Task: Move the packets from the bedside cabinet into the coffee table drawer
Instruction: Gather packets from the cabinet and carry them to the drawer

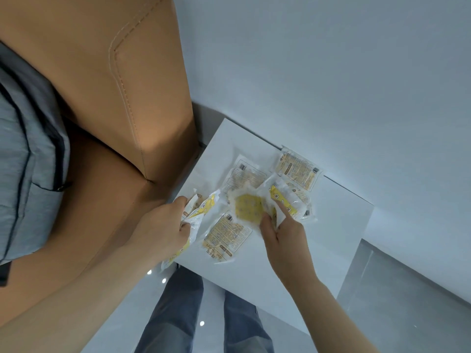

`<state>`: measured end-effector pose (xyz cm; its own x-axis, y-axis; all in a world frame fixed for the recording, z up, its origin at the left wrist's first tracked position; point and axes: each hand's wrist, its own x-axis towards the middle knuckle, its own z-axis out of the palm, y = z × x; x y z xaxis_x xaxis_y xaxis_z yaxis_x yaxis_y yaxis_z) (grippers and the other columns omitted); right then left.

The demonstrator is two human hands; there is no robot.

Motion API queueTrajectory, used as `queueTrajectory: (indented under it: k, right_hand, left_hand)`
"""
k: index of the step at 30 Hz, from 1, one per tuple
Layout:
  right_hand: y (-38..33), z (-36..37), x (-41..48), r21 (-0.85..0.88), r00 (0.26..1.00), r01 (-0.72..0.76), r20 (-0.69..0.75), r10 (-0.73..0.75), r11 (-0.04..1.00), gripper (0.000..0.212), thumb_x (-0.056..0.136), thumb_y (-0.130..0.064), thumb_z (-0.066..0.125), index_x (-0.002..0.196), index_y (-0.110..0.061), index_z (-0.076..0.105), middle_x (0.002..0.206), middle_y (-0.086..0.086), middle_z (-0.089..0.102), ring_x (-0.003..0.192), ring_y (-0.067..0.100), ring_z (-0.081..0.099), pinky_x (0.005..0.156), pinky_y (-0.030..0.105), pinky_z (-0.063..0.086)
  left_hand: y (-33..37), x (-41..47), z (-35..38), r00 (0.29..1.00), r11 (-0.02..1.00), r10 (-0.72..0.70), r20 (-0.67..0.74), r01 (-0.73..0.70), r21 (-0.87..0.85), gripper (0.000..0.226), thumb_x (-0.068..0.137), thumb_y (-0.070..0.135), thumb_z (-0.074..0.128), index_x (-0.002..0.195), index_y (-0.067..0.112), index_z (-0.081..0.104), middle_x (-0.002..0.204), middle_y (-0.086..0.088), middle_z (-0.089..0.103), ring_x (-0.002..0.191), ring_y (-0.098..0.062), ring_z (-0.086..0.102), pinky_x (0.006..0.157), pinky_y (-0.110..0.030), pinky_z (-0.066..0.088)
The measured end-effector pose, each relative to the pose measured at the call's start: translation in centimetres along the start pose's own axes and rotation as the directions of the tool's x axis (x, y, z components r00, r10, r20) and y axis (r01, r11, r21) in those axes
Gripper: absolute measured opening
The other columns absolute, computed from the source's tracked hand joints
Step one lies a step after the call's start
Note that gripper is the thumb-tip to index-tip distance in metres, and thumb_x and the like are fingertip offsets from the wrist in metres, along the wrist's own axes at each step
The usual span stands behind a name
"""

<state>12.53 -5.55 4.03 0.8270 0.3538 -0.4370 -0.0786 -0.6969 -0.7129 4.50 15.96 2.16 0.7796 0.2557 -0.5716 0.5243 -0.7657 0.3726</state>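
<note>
Head view, looking down on the white bedside cabinet surface (336,225).

1. Edges: the surface's left side runs just beside the tan headboard (122,85), with a narrow dark gap between them. Its rear edge meets the pale wall (331,59). The front edge stands above the glossy floor (288,324) and the person's jeans (173,314).
2. Left grip (163,225): fingers curled round a bunch of packets (197,212) at the front-left corner. The bunch hangs past the edge, over the floor.
3. Right grip (285,238): thumb and curled fingers pinch the near edge of a yellow packet (248,208) mid-surface. The forefinger is stretched onto a striped packet (281,198) touching it.
4. Loose packets: one label-up packet (226,233) lies between the two grips, near the front edge. Another, the rear packet (246,175), lies partly under the yellow one. A corner packet (298,171) sits at the rear edge, touching the wall line.
5. Open room: the right half of the surface is bare.
6. A grey pillow (25,161) lies at far left.
</note>
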Motion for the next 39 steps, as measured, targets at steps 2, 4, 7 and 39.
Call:
queueTrajectory:
  k: [2,4,7,39]
  right_hand:
    - [0.4,0.6,-0.2,0.012,0.985,-0.057,0.162,0.054,0.998,0.02,0.099,-0.027,0.042,0.112,-0.021,0.056,0.064,0.004,0.058,0.047,0.007,0.041,0.048,0.023,0.036]
    - [1.1,1.4,0.3,-0.059,0.947,-0.112,0.296,0.124,0.992,0.015,0.099,-0.026,0.041,0.094,-0.019,0.053,0.068,-0.001,0.055,0.051,0.007,0.042,0.05,0.022,0.036]
    - [2.1,2.8,1.7,-0.165,0.908,-0.174,0.355,0.223,0.971,0.018,0.099,-0.025,0.041,0.096,-0.012,0.054,0.084,0.001,0.059,0.069,0.013,0.053,0.061,0.026,0.044]
    - [-0.1,5.7,0.8,0.028,0.839,-0.54,0.099,0.535,0.841,0.031,0.068,-0.019,0.082,0.094,-0.019,0.064,0.089,-0.003,0.069,0.076,0.014,0.064,0.066,0.026,0.054]
  left_hand:
    - [-0.4,-0.4,0.0,0.999,1.0,-0.024,-0.024,0.024,-0.013,0.022,0.089,0.02,0.052,0.087,0.023,0.03,0.066,0.008,0.046,0.054,-0.008,0.043,0.043,-0.022,0.023]
    - [-0.9,-0.7,0.0,0.998,0.998,-0.05,-0.037,0.049,-0.027,0.024,0.088,0.02,0.053,0.084,0.022,0.029,0.063,0.008,0.043,0.054,-0.008,0.041,0.043,-0.024,0.021]
    - [-1.8,-1.0,0.1,0.998,0.998,-0.052,-0.032,0.051,-0.043,0.023,0.087,0.02,0.054,0.085,0.023,0.031,0.064,0.008,0.045,0.055,-0.007,0.042,0.043,-0.023,0.022]
    - [-2.1,-1.0,-0.7,0.999,0.998,0.047,0.022,-0.046,-0.035,0.016,0.088,0.023,0.051,0.086,0.021,0.036,0.083,0.0,0.063,0.072,-0.019,0.058,0.056,-0.033,0.044]
